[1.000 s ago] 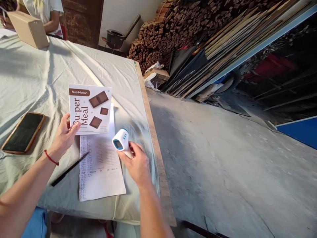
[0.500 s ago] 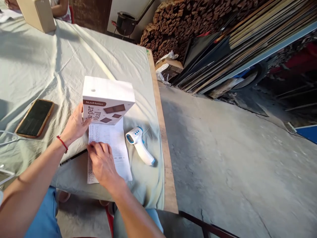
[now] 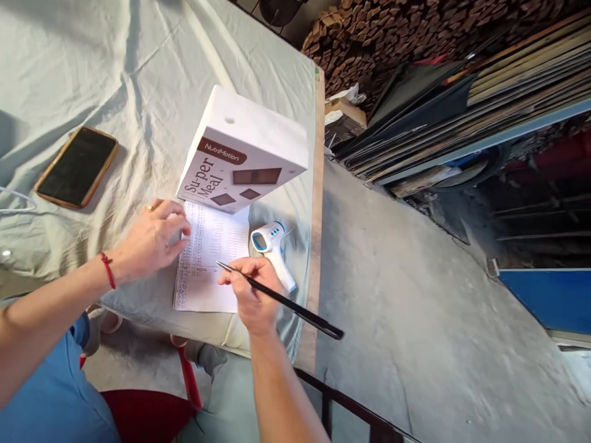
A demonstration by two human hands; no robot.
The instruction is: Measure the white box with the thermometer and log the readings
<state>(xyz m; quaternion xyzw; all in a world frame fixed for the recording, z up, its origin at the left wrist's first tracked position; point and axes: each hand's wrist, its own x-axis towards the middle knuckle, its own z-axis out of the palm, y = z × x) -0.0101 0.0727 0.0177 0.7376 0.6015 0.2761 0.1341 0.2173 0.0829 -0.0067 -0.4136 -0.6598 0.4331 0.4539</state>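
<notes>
My right hand grips a long black pen, its silver tip just over the printed sheets of paper. Small handwriting or print runs down the left side of the top sheet. At the paper's left edge is my left hand, fingers loosely bent and thumb apart, with nothing visible in it. A white and brown NutriMotion box stands upright on the top end of the sheets. Partly behind my right hand lies a white and blue infrared thermometer.
A phone in a brown case lies on the cloth-covered table at left, near a white cable. The table's wooden edge drops to a concrete floor. Stacked firewood and leaning boards stand beyond.
My left hand has let go of the box. My right hand has moved right off the paper's left edge and now holds the pen. The view has shifted, and the far carton is out of sight.
</notes>
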